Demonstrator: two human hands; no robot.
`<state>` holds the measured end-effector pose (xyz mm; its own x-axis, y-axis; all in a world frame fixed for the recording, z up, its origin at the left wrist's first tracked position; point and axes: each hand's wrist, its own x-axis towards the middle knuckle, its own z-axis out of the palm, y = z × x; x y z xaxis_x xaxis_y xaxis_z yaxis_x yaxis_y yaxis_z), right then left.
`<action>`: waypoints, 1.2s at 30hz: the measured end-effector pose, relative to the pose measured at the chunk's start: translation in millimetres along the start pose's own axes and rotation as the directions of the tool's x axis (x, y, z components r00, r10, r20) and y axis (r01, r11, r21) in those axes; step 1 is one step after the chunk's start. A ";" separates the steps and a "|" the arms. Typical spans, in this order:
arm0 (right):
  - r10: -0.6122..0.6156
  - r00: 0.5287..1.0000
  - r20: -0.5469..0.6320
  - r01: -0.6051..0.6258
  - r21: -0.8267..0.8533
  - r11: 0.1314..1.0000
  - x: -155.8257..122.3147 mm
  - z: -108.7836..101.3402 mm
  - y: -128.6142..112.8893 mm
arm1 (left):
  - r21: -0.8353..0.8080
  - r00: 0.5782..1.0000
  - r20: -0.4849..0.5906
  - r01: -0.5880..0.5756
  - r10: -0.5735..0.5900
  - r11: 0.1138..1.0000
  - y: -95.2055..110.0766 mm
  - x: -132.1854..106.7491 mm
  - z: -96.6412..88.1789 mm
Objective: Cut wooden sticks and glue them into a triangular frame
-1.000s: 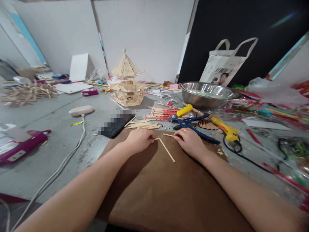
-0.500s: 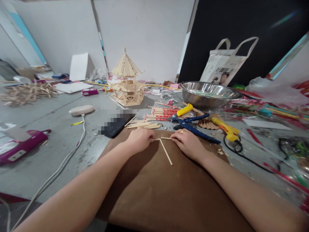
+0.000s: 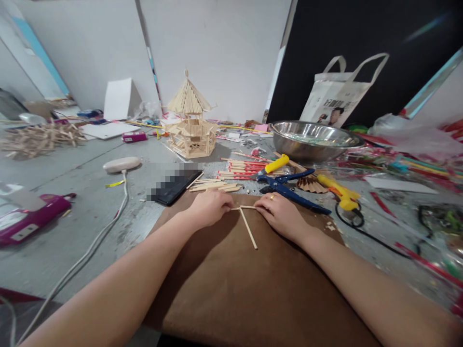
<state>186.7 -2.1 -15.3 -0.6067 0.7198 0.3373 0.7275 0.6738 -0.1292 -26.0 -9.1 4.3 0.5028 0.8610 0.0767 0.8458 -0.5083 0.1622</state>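
Observation:
On a brown board [image 3: 231, 289] lie two thin wooden sticks. A long stick [image 3: 249, 229] runs toward me, and a short stick [image 3: 246, 207] lies across its far end, the two touching like a T. My left hand [image 3: 208, 208] rests curled on the board, its fingertips pinched at the left end of the sticks. My right hand [image 3: 280, 214], with a ring on one finger, pinches the short stick's right end.
Beyond the board lie loose wooden sticks [image 3: 213, 186], red-printed sticks [image 3: 240, 169], blue cutters [image 3: 289, 188], a yellow-handled tool [image 3: 277, 165], a yellow glue gun [image 3: 340, 193], a steel bowl [image 3: 313, 140], a stick pagoda model [image 3: 190, 120], a dark phone [image 3: 173, 188]. A white cable [image 3: 90, 250] crosses left.
My right hand has slid the short stick leftward until it meets the long stick's far end. The long stick has swung a little more upright. My left hand has barely moved.

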 end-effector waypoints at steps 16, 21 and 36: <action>0.025 0.999 -0.022 -0.025 -0.019 0.999 -0.3 1.8 1.7 | 0.030 0.995 -0.072 -0.073 0.075 0.997 -2.1 1.6 3.1; 0.010 1.000 -0.015 -0.010 -0.042 0.999 0.4 1.8 0.9 | 0.042 0.994 -0.076 -0.073 0.076 0.996 -2.7 1.5 4.4; -0.038 0.999 0.017 0.040 -0.143 0.989 1.5 -2.3 -0.5 | 0.052 0.983 -0.132 -0.118 0.124 0.992 -3.5 3.3 7.8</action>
<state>186.2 -1.7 -12.6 -0.6391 0.6966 0.3261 0.7410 0.6712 0.0185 -25.9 -4.6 -3.7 0.5761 0.7858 0.2251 0.7884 -0.6069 0.1005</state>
